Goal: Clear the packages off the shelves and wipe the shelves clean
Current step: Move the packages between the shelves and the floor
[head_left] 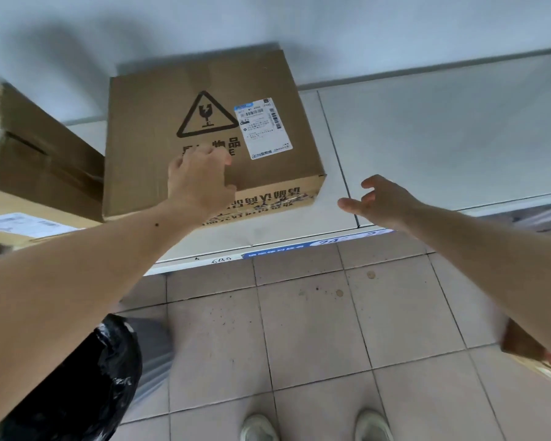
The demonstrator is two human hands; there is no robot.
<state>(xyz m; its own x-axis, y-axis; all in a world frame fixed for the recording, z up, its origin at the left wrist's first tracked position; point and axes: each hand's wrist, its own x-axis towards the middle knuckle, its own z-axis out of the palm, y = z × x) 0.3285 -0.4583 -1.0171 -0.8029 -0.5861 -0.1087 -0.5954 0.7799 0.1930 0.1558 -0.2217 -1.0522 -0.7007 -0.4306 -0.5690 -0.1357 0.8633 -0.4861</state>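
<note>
A pale grey shelf (427, 148) runs along a light wall above a floor (299, 329) of beige tiles. One large cardboard box (204, 122), printed with a fragile symbol and bearing one white shipping label (263, 128), sits on the shelf. The left hand (198, 179) rests on the box's top near its front edge, thumb hooked over that edge. The right hand (376, 202) hovers just right of the box, fingers spread, holding nothing. Two more boxes (39, 154) lie left of it; a black bag (86, 377) sits below.
</note>
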